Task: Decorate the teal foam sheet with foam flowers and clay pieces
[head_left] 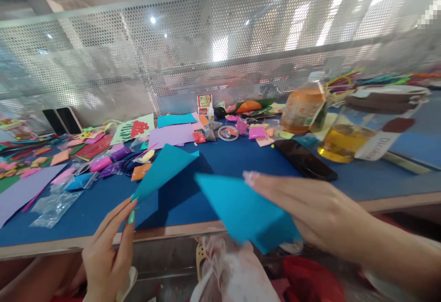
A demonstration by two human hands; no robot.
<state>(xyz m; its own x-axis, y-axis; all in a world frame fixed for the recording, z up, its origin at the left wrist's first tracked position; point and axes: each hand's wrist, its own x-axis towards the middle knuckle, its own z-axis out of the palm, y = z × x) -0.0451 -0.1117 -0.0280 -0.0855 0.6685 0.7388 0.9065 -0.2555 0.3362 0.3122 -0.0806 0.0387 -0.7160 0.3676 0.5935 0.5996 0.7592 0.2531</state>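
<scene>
Teal triangle (161, 170), long axis up-right

Assessed as a craft workshop station inside a large hall. Blue-covered worktable (220, 164) directly ahead of the left hand (106, 251) and the right hand (310, 215). Teal paper triangle (161, 171) pinched at the left fingertips, teal folded sheet (241, 210) gripped in the right. Loose coloured paper sheets (172, 134) and small clear bags of coloured material (103, 162) strewn ahead and to the left of the left hand. Orange drink bottle (303, 107), jar of yellow liquid (344, 143) and dark phone (305, 159) beyond the right hand. Perforated metal screen (172, 63) closing off the table's far side, ceiling lights glinting through it.
</scene>
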